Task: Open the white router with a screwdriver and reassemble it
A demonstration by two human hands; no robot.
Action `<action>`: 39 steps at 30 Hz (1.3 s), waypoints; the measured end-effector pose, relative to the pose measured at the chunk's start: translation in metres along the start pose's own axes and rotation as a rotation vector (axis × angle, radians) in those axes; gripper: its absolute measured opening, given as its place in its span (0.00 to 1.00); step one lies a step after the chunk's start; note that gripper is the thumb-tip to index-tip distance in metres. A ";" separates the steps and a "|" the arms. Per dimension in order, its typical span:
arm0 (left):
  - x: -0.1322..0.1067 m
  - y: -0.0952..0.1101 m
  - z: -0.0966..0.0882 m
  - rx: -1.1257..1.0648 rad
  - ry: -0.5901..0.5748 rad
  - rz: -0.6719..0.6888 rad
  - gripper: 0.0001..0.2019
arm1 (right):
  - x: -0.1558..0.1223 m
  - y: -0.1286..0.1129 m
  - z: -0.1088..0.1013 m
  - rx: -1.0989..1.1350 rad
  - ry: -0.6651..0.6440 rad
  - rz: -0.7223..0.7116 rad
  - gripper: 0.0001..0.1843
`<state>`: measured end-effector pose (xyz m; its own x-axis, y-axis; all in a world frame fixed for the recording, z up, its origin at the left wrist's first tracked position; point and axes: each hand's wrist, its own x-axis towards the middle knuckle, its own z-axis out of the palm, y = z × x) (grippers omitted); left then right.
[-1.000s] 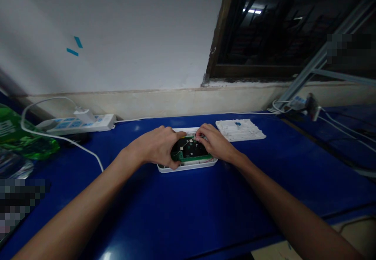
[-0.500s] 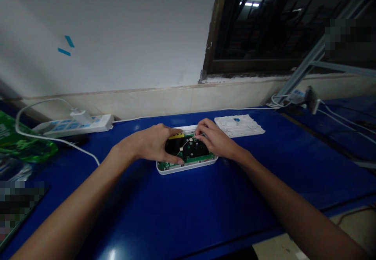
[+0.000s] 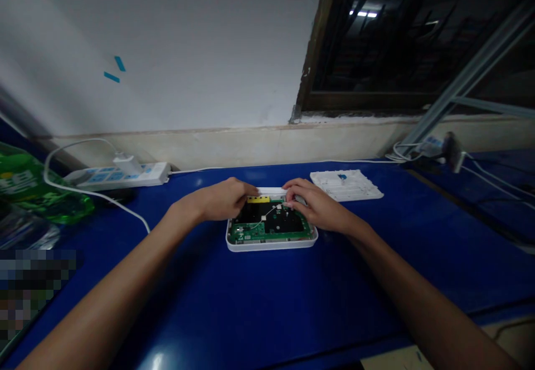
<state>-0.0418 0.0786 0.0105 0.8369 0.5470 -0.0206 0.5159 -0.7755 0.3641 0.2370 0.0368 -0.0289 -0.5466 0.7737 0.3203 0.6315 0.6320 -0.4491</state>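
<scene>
A white plastic casing [image 3: 273, 244] lies open on the blue table, with a green circuit board [image 3: 251, 235] and a black plate [image 3: 288, 223] inside. Along its far left side sits a yellow part [image 3: 258, 199]. My left hand [image 3: 228, 198] is closed on the casing's far left edge, its fingertips partly hidden. At the far right corner, my right hand [image 3: 311, 203] pinches a thin white wire [image 3: 271, 212] that crosses the black plate. The exact tip of the wire is hidden by the fingers.
A white plastic cover [image 3: 349, 186] lies behind and right of the casing. At the left are a power strip [image 3: 125, 176] with a plugged charger, a white cable [image 3: 100, 196] and a green bottle [image 3: 33, 186]. A metal frame [image 3: 463, 80] stands at the right.
My left hand has drawn back from across the board to the casing's far left edge, and its thumb has left the near side. My right hand stays at the far right corner.
</scene>
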 end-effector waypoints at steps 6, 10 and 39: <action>0.003 -0.005 0.003 0.003 0.019 0.030 0.22 | -0.002 -0.005 -0.008 0.078 -0.018 0.018 0.05; 0.000 -0.003 -0.002 -0.062 0.041 0.018 0.20 | -0.003 -0.008 -0.011 0.012 0.021 -0.039 0.04; -0.016 0.021 -0.030 -0.505 0.347 0.011 0.15 | -0.005 -0.013 -0.008 0.757 -0.073 0.161 0.25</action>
<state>-0.0501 0.0628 0.0462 0.6894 0.6762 0.2596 0.2856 -0.5831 0.7605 0.2360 0.0249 -0.0181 -0.5315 0.8320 0.1592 0.1724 0.2903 -0.9413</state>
